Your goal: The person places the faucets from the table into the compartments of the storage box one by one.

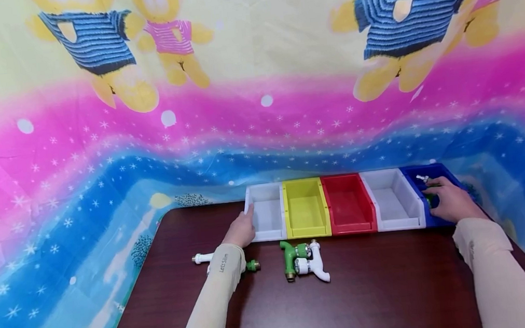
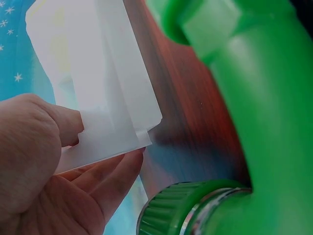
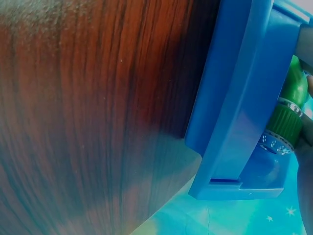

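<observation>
**Taps at the Bin Row: One Inside a Bin, Four on the Surface**

Nearest, the dark wood surface [image 1: 386,294] carries four taps. At the left, the left white tap [image 1: 202,258] and the left green tap [image 1: 253,265] lie by the left forearm (the sleeve [image 1: 209,309] covers part of both). To their right, the middle green tap [image 1: 290,263] and the middle white tap [image 1: 319,266] lie close together, in front of the yellow bin [image 1: 309,231].

Beyond the taps stands a row of five bins. The left hand [image 1: 240,230] pinches the side wall of the left white bin [image 1: 268,235], thumb inside and fingers outside. The red bin [image 1: 354,227] and the right white bin [image 1: 401,223] follow the yellow one. At the right end, the right hand [image 1: 455,202] reaches into the blue bin [image 3: 244,98] and appears to pinch the held green tap [image 3: 286,120]; whether that tap touches the bin floor cannot be told.

Progress, by judgement: an early or middle stage. One tap is inside a bin but not released; the four on the surface seem yet to be handled.

Farthest, a printed cloth [image 1: 258,117] hangs behind the bins.
</observation>
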`<state>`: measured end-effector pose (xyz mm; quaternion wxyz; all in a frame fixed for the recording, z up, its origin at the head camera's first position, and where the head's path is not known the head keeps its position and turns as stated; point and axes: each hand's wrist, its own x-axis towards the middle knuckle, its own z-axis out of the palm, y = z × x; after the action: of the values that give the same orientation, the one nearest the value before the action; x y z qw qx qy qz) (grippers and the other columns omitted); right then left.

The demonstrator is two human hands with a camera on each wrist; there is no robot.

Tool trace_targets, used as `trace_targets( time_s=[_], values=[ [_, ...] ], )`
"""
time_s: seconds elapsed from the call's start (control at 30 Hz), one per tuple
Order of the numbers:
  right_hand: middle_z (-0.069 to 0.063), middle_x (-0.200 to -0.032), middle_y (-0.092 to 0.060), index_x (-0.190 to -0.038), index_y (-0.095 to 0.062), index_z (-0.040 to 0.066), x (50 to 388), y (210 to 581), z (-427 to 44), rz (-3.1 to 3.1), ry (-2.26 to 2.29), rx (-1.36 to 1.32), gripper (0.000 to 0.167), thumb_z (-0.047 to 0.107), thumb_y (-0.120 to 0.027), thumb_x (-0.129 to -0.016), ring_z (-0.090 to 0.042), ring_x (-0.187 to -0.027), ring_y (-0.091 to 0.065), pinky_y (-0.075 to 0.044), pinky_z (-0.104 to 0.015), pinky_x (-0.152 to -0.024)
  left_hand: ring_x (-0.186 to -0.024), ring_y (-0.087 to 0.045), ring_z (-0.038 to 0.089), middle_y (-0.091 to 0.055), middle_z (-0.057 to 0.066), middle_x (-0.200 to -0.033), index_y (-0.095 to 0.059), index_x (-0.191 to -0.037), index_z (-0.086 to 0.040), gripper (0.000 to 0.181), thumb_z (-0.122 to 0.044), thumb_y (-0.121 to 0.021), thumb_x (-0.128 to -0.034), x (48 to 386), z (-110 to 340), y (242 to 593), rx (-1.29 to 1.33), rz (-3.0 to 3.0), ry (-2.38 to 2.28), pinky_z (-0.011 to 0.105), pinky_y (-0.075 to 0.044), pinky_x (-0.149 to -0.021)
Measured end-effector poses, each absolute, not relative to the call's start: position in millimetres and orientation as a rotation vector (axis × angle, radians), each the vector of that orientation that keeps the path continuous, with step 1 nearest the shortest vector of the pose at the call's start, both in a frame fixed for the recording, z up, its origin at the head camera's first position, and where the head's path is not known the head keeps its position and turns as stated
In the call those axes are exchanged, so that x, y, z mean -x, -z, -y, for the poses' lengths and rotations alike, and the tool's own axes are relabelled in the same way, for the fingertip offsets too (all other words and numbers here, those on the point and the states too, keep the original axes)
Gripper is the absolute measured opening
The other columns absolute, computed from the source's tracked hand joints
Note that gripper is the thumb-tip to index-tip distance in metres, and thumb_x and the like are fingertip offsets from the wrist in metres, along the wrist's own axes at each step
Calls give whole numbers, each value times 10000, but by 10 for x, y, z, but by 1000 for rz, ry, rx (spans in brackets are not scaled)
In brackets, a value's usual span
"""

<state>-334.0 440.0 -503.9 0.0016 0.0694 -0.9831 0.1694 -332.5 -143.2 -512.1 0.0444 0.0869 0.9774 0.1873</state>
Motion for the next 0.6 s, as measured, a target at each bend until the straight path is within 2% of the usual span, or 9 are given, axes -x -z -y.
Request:
trace_targets(
  time_s=[0.37,0.6],
  values=[
    [-341,-1483,-345,-1340,-584,-150,3402,5085,-4365,3118,-586,-201,571,46,-745,-828,-617,-1273,-399,-439,-762,-964,-1218,-621,408,-476,318,-1506,-233,-1656,-80,710,-28,-548,-1022,3335,1501,5170,-267,-2991,-579,513,-536,-1023],
    [-353,-1480,-345,-1333,-581,-157,3410,5041,-4445,3167,-580,-182,582,34,-745,-807,-637,-1285,-374,-421,-769,-976,-1307,-569,432,-449,334,-1525,-238,-1653,-69,703,-22,-547,-1023,3332,1443,5149,-276,-2978,-630,529,-498,-1084]
  ],
)
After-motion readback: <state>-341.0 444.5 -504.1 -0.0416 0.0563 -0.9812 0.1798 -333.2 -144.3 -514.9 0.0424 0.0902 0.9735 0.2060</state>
